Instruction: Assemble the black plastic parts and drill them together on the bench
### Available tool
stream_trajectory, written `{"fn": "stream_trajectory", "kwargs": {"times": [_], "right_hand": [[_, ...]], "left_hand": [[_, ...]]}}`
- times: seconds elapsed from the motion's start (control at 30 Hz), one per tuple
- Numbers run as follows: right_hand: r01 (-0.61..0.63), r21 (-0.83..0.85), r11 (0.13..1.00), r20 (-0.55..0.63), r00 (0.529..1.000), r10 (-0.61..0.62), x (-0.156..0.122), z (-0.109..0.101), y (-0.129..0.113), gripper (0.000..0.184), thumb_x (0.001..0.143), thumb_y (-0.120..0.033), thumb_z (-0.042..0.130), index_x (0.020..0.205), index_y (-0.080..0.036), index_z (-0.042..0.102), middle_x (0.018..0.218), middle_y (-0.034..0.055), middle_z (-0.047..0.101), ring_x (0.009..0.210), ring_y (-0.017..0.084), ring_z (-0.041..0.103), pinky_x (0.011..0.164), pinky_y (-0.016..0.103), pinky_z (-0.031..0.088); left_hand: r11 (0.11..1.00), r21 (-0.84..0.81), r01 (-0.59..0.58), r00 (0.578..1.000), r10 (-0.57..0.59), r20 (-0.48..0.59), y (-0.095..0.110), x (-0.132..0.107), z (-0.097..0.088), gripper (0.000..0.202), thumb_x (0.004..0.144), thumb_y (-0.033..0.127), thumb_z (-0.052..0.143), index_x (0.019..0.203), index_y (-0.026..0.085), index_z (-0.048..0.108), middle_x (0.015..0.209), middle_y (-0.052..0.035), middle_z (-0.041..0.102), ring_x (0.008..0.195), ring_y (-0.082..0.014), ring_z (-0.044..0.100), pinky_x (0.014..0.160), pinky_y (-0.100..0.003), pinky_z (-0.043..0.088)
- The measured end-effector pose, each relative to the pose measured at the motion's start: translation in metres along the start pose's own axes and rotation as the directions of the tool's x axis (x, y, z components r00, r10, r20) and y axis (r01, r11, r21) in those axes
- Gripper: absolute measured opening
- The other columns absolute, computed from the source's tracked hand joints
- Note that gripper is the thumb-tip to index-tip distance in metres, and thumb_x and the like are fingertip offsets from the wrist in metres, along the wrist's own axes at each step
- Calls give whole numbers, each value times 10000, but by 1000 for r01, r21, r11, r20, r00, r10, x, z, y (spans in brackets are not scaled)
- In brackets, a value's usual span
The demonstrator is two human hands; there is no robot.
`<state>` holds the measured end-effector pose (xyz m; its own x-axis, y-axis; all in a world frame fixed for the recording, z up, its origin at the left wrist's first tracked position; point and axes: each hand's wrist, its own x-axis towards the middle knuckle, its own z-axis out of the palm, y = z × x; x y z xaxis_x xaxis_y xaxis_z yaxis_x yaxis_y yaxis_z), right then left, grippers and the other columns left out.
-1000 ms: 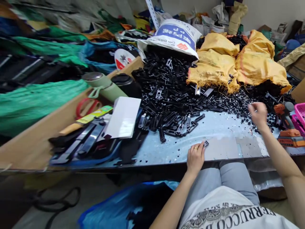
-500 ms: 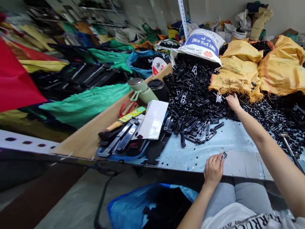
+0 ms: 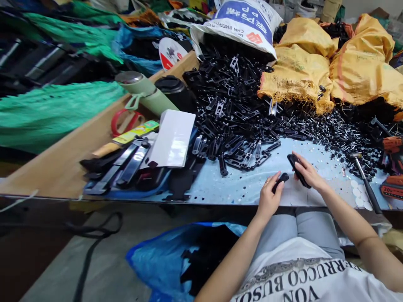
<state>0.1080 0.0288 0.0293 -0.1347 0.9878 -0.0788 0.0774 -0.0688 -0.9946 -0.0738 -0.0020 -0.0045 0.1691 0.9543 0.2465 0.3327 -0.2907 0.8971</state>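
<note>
My left hand (image 3: 269, 196) rests at the near edge of the light blue table (image 3: 226, 188) and pinches a small black plastic piece (image 3: 280, 181). Just to its right, my right hand (image 3: 307, 173) grips a longer black plastic part (image 3: 294, 167) held above the table top. The two parts sit a few centimetres apart. Behind them spreads a big heap of black plastic parts (image 3: 233, 109), spilling from a white sack (image 3: 242, 21).
Yellow sacks (image 3: 330, 67) lie at the back right above small black screws (image 3: 343, 134). A hammer (image 3: 365, 180) and an orange drill (image 3: 392, 167) are at the right. A green flask (image 3: 141, 92), red scissors (image 3: 126, 119), a white card (image 3: 173, 138) sit left. A blue bag (image 3: 176, 260) stands below.
My right hand came back from the heap near the yellow sack holding a black part and now sits next to my left hand, which has lifted its small piece slightly.
</note>
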Motion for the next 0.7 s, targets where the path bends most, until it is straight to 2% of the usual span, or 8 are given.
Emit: {"fn": "stream_trajectory", "kwargs": {"times": [0.07, 0.1, 0.17, 0.27, 0.4, 0.47, 0.6, 0.7], "right_hand": [[-18, 27, 999, 43, 999, 17, -21, 6, 5, 612, 867, -508, 484, 1404, -251, 344, 782, 0, 556, 539, 90, 526, 512, 233, 487], [-15, 34, 999, 49, 999, 13, -28, 7, 6, 606, 877, -502, 471, 1410, -246, 338, 781, 2, 557, 537, 88, 519, 502, 229, 482], [18, 13, 1000, 51, 999, -18, -36, 2, 6, 598, 890, -497, 451, 1415, -234, 339, 792, 6, 565, 531, 81, 503, 495, 226, 472], [102, -144, 984, 102, 991, -88, -40, -14, 1, 583, 881, -483, 481, 1395, -223, 392, 826, 22, 598, 526, 76, 487, 522, 233, 475], [258, -344, 903, 168, 963, -211, -45, -27, -4, 534, 865, -461, 518, 1350, -241, 467, 1097, 81, 612, 674, 114, 564, 630, 260, 511], [281, -355, 892, 128, 959, -251, -50, -22, -1, 529, 882, -451, 493, 1368, -249, 440, 1188, 90, 582, 703, 122, 578, 640, 265, 521], [277, -313, 909, -37, 952, -302, -58, -4, 8, 531, 915, -423, 442, 1411, -251, 367, 1156, 89, 591, 618, 103, 567, 605, 269, 535], [308, -323, 895, -64, 936, -345, -57, 2, 11, 539, 905, -419, 467, 1407, -248, 375, 1198, 91, 572, 785, 155, 614, 689, 298, 550]], "left_hand": [[992, -119, 32, 998, -27, 48, 16, 6, 4, 399, 909, 360, 444, 1276, 216, 507, 952, -47, 588, 557, -73, 543, 562, -234, 490], [990, -139, 25, 998, -16, 62, 24, 8, 7, 396, 910, 361, 442, 1270, 212, 515, 926, -41, 584, 540, -67, 528, 553, -227, 483], [994, -103, -38, 997, 44, 56, 34, 11, 10, 376, 911, 350, 443, 1235, 195, 552, 901, -46, 591, 657, -102, 572, 647, -247, 499], [990, 30, -140, 989, 139, 49, 42, 9, 11, 363, 915, 319, 436, 1221, 177, 567, 906, -65, 595, 868, -156, 582, 802, -290, 485], [969, 161, -189, 982, 184, 44, 45, 3, 17, 359, 924, 291, 415, 1238, 183, 553, 897, -62, 568, 839, -146, 575, 751, -266, 485], [963, 190, -193, 979, 202, -24, 49, 1, 24, 363, 931, 277, 397, 1256, 193, 535, 909, -64, 561, 840, -143, 572, 745, -262, 482], [956, 179, -231, 952, 260, -162, 55, 3, 39, 363, 939, 246, 377, 1267, 193, 522, 937, -75, 564, 863, -142, 566, 748, -256, 479], [944, 161, -289, 931, 316, -183, 55, 6, 42, 357, 940, 233, 367, 1252, 179, 533, 942, -83, 577, 867, -146, 563, 759, -267, 481]]}}
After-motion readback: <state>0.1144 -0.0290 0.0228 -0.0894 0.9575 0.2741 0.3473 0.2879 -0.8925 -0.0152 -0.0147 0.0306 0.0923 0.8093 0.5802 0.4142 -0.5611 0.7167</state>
